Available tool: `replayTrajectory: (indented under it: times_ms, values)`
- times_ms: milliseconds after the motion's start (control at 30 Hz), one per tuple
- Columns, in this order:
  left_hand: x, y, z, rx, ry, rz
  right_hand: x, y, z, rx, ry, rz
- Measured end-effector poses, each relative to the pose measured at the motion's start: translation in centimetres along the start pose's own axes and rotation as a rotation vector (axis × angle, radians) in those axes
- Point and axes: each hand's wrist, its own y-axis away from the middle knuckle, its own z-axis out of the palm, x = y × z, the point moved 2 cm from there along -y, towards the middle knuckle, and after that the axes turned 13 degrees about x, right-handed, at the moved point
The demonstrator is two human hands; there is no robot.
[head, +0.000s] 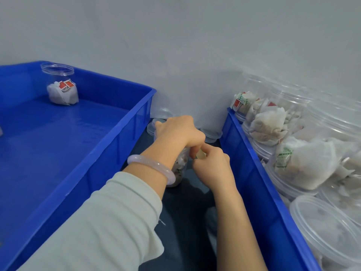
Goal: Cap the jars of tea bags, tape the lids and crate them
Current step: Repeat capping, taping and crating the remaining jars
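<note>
A clear jar of tea bags [180,167] stands on the dark surface between two blue crates. My left hand [175,132] is curled over its top and grips it from above, hiding the lid. My right hand [213,165] is just right of the jar and pinches a yellowish piece of tape [201,154] against the jar's upper side, right below my left hand's fingers. The left crate [109,153] holds one upright jar of tea bags [60,85] in its far corner.
The right crate [252,173] is piled with several clear jars of tea bags [304,159] lying on their sides. Loose clear lids [212,133] lie against the white wall behind my hands. The gap between the crates is narrow.
</note>
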Motion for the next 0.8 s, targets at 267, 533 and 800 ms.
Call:
replayTrajectory:
  times_ms: [267,533,800]
  values:
    - [0.7,0.9,-0.5,0.004,-0.025,-0.026,0.2,1.6,-0.6,0.038,0.081,-0.003]
    - [0.9,1.2,-0.8,-0.095,-0.066,-0.01,0.4,2.1,-0.4,0.048,0.043,0.026]
    - [0.1,0.4,-0.7,-0.249,-0.116,0.104,1.1,1.2,-0.7,0.097,0.033,0.087]
